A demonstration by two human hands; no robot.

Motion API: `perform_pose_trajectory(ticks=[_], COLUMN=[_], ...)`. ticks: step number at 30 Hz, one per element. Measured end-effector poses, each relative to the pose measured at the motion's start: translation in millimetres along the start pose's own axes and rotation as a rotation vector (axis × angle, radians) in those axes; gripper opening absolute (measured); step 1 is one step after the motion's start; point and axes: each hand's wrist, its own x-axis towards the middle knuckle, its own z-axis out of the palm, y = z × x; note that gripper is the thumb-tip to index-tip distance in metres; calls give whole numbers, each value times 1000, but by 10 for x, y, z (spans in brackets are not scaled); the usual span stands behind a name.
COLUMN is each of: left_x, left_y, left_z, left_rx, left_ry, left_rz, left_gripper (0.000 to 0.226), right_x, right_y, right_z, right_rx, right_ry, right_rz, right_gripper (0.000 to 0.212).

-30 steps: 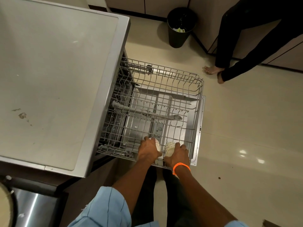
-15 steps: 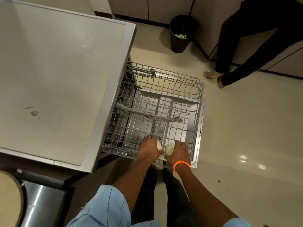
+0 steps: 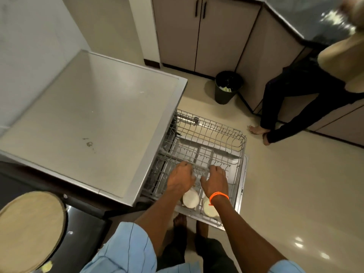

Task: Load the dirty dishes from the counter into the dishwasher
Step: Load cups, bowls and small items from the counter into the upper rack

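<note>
Two pale cups (image 3: 190, 199) sit upside down in the near edge of the rack (image 3: 243, 140), behind both wrists; left hand (image 3: 180, 179) and right hand (image 3: 215, 181) rest loosely spread on the wires, holding nothing.

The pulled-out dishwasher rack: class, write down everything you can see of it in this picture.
The rack is a grey wire basket, seemingly coated metal, with rows of upright tines and a raised rim. It is pulled out level from the dishwasher, above the lowered door. Two white cups stand upside down at its near edge. The left hand and right hand reach over its middle, fingers down among the wires.
</note>
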Motion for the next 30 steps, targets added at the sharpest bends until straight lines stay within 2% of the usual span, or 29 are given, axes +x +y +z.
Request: perform_pose_trajectory(ticks=[7, 10, 12, 16, 22, 30], left_x=[-291, -547, -701, -1208, -2099, -3469], left_y=[6, -58, -116, -254, -580, -917], left_z=[-444, -597, -682, -859, -912, -768], left_rx=[-115, -155, -164, -179, -213, -260], left_ry=[149, 240, 300, 416, 563, 771], left_rz=[-52, -99, -135, -273, -527, -835], left_gripper=[33, 35, 34, 29, 38, 23], right_x=[-75, -166, -212, -434, -934, -1856], right_y=[-384, -580, -708, -1032, -1494, -2082], right_z=[-270, -354, -376, -388, -242, 111], right_rx=[0, -13, -2, 0, 5, -14], right_ry=[21, 7, -11, -50, -106, -258], right_rz=[-158, -296, -368, -533, -800, -1065], right_gripper=[46, 38, 41, 43, 38, 42])
